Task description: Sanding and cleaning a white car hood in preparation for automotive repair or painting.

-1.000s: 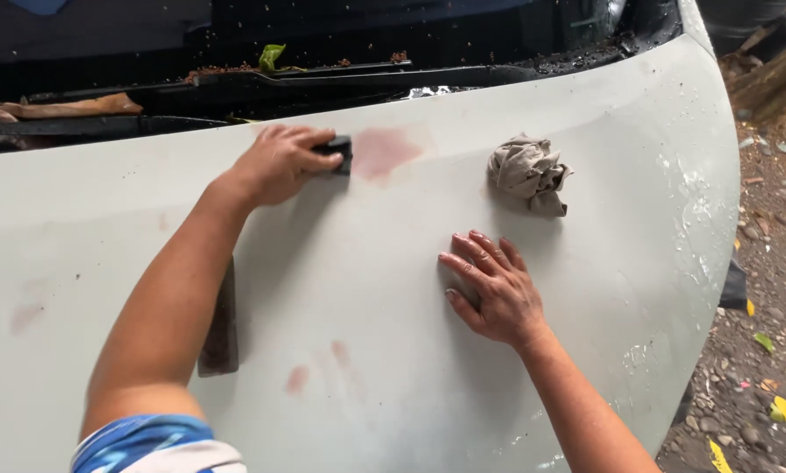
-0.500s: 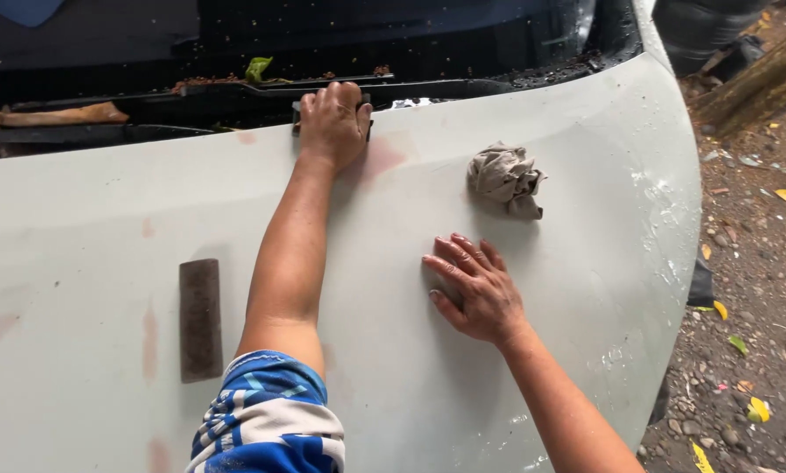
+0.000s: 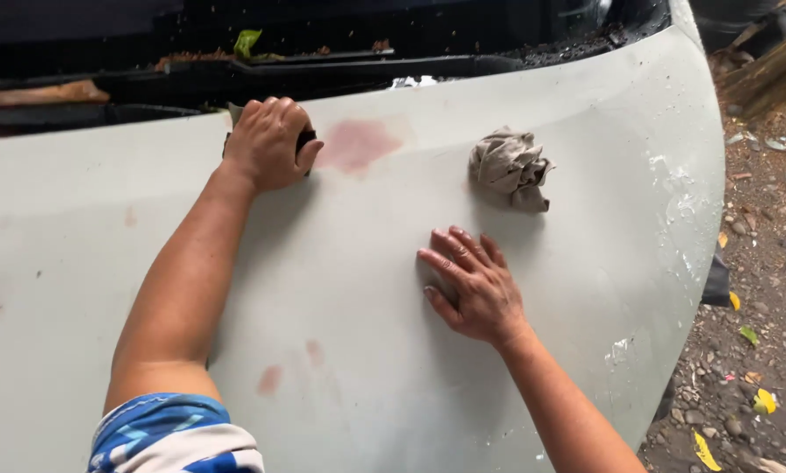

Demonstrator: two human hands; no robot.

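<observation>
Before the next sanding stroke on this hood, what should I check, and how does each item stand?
1. Left hand grips the dark sanding block: ok.
2. Right hand flat on the hood, bracing: ok.
3. Crumpled rag clear of both hands: ok.
4. Reddish patch right beside the block, within reach: ok.
5. Block's abrasive face: cannot tell, hidden under the hand.
6. Panel's far edge close to the left hand: not ok.
</observation>
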